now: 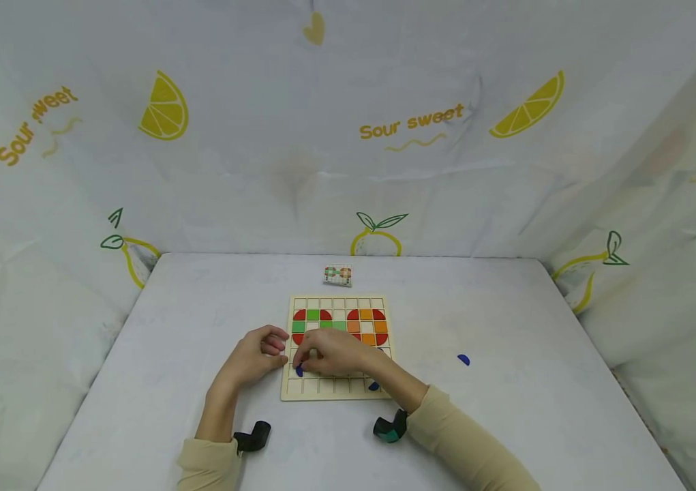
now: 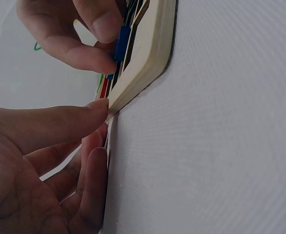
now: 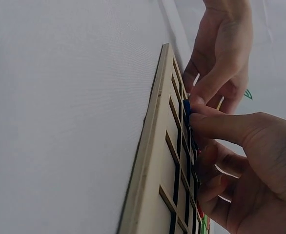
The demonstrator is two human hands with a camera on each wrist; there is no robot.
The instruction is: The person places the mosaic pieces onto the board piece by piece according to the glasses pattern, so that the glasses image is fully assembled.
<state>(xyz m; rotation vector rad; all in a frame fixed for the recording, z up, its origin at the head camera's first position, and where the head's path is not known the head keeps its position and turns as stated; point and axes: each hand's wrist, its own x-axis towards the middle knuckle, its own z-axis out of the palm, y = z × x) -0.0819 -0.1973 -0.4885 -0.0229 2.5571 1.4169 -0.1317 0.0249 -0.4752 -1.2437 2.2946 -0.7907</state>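
Note:
A square wooden grid board (image 1: 329, 394) lies on the table, with red, green and orange pieces set in its upper rows. My right hand (image 1: 334, 352) is over the board's left part, thumb and finger pinching a blue half-round piece (image 1: 299, 370) at a lower-left cell; the right wrist view shows this blue piece (image 3: 187, 110) at the fingertips. At the board's left edge is my left hand (image 1: 255, 356), its thumb touching the wooden rim (image 2: 148, 61) and its other fingers loosely bent beside it. My right hand and forearm hide some cells.
Another blue piece (image 1: 374, 387) lies on the board's lower right, and a blue half-round piece (image 1: 463, 359) lies on the table to the right. Behind the board is a small pattern card (image 1: 338, 275). White printed cloth (image 1: 249, 170) hangs around the table.

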